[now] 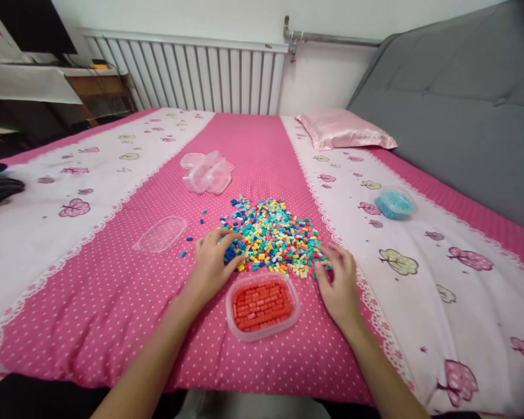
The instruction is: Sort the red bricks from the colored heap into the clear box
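A wide heap of small coloured toy bricks (pixel 273 233) lies on the pink dotted bedspread. At its left edge rests my left hand (pixel 213 256), fingers apart and curved around some dark blue bricks. My right hand (pixel 339 284) touches the heap's right edge, its fingers spread, with no brick visibly gripped. Between my wrists, nearer to me, sits a clear plastic box (pixel 296 311) filled with rows of red bricks (pixel 262 305). A few loose blue bricks (pixel 183 254) lie left of my left hand.
A clear lid (pixel 161 234) lies flat to the left, and several stacked clear containers (pixel 207 172) stand beyond it. At the right is a lidded box of light blue bricks (pixel 395 203). A pink pillow (pixel 344 129) lies by the grey headboard (pixel 454 105); black gloves (pixel 0 185) are far left.
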Tool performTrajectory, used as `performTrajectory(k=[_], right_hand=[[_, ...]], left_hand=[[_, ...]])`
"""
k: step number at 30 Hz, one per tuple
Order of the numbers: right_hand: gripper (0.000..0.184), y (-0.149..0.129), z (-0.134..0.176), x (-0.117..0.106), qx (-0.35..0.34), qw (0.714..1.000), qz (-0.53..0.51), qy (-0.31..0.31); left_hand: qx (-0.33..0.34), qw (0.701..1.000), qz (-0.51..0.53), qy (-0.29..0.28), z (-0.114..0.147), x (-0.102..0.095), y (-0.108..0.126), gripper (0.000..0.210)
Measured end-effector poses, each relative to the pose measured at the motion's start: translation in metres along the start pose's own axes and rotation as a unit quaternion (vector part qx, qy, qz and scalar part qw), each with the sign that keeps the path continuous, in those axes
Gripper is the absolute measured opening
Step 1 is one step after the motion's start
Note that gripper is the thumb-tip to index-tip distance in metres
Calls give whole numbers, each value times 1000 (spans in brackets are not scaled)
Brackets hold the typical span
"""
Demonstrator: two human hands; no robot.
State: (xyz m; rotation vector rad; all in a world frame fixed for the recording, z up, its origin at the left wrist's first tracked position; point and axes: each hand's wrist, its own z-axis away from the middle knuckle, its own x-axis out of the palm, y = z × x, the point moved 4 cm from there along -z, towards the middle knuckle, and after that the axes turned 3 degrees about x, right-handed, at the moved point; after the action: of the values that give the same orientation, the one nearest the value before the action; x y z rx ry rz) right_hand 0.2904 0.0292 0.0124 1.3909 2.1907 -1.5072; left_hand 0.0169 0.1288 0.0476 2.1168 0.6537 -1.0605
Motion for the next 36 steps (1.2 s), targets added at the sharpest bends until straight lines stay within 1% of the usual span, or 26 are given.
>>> performTrajectory(k=[1,3,5,7,9,11,12,13,16,21,25,28,32,36], right_hand=[[38,1,3,3,-5,1000,11,4],[38,1,7,10,-11,1000,16,-12],[36,1,9,12,-11,1000,6,-28],[35,4,9,10,2,1000,-13,-18],[36,11,7,6,38,999,-27,27],[37,20,4,2,80,994,-23,72],[37,23,3,1,94,992,-16,81],[36,25,3,2,99,992,-9,78],[33,22,2,6,82,996,-1,44],[32,12,6,6,66,998,-2,7],[30,9,7,6,61,998,-4,-15],[27,11,7,6,64,998,-9,-16],[22,15,7,4,73,997,-33,5],[23,22,8,2,92,993,-60,31]], left_hand=[[13,1000,-9,11,1,3,2,30],[34,998,-31,51,5,5,8,27],[40,994,-51,93,9,2,12,24],[38,991,-63,116,11,-1,14,24],[45,991,-62,109,13,-2,14,24],[62,993,-51,83,14,0,12,22],[72,994,-45,69,14,2,11,21],[80,994,-40,55,15,4,11,19],[90,995,-32,25,16,7,9,16],[66,998,-21,-3,15,9,8,8],[50,998,-32,2,15,9,6,9],[42,998,-38,11,17,10,5,11],[20,998,-44,36,25,7,1,16],[-10,997,-48,55,35,4,-5,25]])
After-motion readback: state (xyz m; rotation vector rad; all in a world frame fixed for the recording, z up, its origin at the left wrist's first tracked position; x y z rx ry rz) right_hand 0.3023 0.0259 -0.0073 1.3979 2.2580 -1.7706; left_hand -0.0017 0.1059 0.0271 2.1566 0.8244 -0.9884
